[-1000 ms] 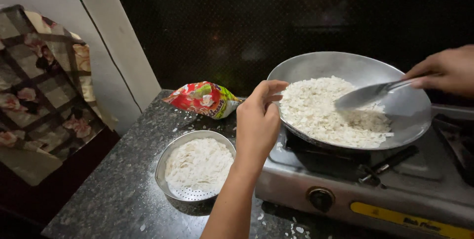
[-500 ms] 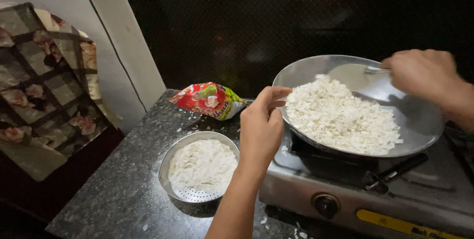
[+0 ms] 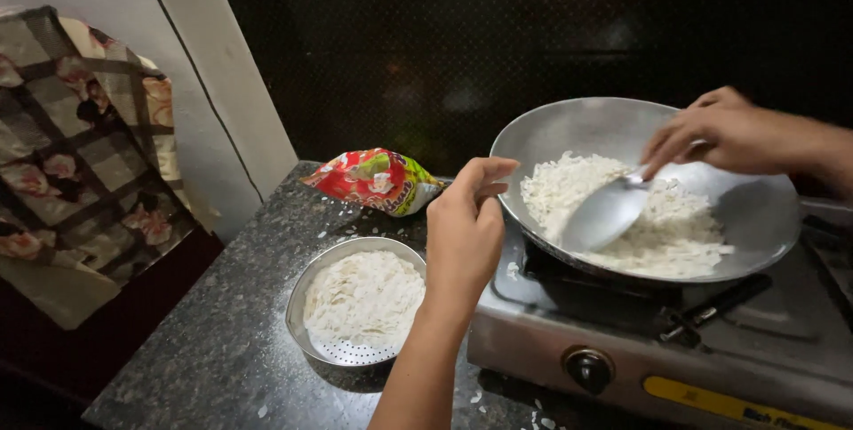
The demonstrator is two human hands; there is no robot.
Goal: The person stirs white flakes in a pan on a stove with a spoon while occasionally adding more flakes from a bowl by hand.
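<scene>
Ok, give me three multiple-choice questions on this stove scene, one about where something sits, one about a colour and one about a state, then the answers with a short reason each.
1. Where is the perforated steel bowl of white flakes?
A. On the dark counter, left of the stove
B. On the burner
C. Inside the pan

2. What is the main colour of the snack packet?
A. Blue
B. Red
C. Black

3. What is the right hand doing?
A. Resting flat on the counter
B. Turning the stove knob
C. Holding a metal spatula in the pan

Answers:
1. A, the bowl stands on the speckled counter beside the stove.
2. B, the packet is mostly red with some yellow and green.
3. C, its fingers grip the spatula, whose blade lies in the white flakes in the pan, while the left hand holds the pan's rim.
</scene>
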